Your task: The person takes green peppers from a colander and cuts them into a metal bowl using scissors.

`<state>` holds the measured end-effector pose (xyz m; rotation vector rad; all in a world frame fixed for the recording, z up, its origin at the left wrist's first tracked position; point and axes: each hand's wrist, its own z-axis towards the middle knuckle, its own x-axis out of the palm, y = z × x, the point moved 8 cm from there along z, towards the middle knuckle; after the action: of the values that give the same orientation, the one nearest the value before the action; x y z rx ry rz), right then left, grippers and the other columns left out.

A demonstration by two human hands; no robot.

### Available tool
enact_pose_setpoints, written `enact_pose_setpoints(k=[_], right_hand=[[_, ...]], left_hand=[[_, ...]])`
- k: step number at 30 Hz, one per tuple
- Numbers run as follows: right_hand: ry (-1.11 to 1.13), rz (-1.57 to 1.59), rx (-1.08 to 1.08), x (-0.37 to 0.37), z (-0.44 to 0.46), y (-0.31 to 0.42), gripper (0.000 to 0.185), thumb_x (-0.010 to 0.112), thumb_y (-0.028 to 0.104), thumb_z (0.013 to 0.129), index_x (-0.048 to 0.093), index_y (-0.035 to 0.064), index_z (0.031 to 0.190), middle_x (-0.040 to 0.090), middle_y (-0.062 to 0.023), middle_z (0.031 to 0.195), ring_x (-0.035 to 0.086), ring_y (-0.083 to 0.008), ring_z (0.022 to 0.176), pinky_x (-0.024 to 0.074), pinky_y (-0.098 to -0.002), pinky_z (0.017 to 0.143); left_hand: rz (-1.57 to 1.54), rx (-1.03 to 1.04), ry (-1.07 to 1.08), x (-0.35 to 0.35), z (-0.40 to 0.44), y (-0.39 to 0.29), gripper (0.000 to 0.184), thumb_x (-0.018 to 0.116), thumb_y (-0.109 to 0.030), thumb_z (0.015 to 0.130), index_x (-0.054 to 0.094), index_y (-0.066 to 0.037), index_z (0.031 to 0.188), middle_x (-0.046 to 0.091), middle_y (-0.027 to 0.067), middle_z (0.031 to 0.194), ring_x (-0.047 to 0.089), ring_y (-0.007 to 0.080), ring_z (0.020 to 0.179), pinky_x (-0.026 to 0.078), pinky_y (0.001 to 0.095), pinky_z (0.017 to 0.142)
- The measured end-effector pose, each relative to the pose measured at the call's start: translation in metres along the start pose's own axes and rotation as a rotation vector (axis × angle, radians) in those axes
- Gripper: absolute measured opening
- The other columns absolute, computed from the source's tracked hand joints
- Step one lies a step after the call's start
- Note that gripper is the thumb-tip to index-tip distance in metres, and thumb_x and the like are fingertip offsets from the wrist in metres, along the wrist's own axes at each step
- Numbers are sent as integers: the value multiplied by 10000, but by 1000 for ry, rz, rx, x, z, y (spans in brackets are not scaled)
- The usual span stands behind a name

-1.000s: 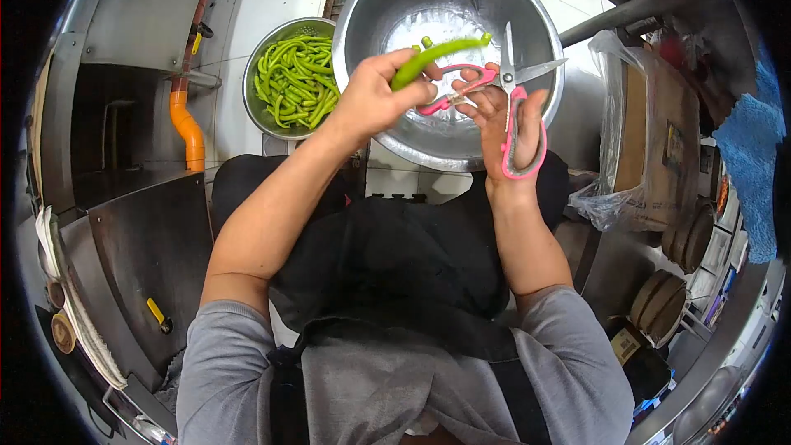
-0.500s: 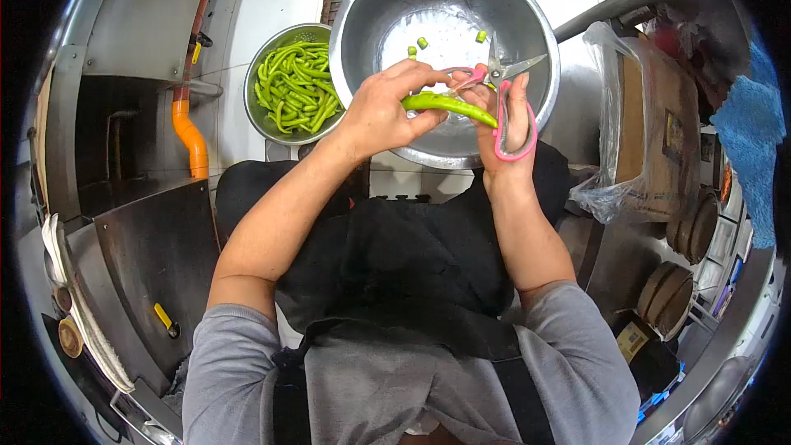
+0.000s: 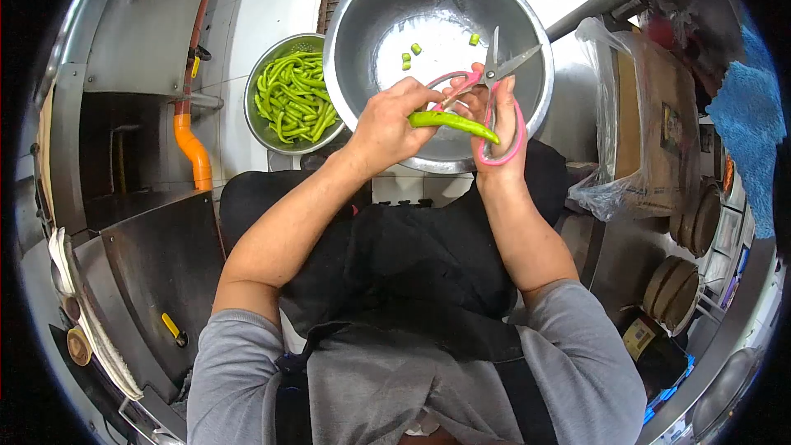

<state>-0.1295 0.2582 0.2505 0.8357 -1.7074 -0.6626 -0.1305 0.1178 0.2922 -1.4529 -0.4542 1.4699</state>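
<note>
My left hand pinches a long green chili pepper between thumb and fingers, its free end pointing right. In my right hand is a pair of scissors with pink handles. Their blades are spread and point up and away from me. The chili's free end lies across the lower handle loop, close to my right palm. Both hands are above the near side of a large metal bowl, where several short cut green pieces lie on the bottom.
Left of the bowl stands a metal colander heaped with whole green chilies. A plastic-wrapped cardboard box stands on the right, near a blue cloth. An orange pipe runs down the left side.
The chili's free end has swung slightly downward, and my left fingers have drawn closer together around its other end. The scissors remain spread in my right hand. The view has shifted slightly.
</note>
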Motion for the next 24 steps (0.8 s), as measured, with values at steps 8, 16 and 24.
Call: enact_pose_setpoints(k=[8,16,24], right_hand=[[-20,68,12,3,-2,-3,549,468,460,962,462,-43,1182,607,-174,989,623,-239,921,498,-344,844],[-1,-83,32,9,-3,1,527,514,410,954,487,-76,1154,614,-178,966,638,-260,914,517,-352,839],[-66,-46,73,-3,1,-3,513,519,400,954,495,-73,1150,615,-180,959,647,-259,896,536,-360,798]], left_hand=[[-27,12,22,6,0,4,273,708,-61,750,669,-36,1019,660,127,848,646,219,752,494,304,684],[-355,-461,265,17,-8,36,241,695,-132,821,685,-50,1048,670,11,801,606,85,771,482,261,739],[-58,-241,331,2,-2,10,325,729,-191,760,668,-65,1053,685,110,846,657,200,782,497,310,725]])
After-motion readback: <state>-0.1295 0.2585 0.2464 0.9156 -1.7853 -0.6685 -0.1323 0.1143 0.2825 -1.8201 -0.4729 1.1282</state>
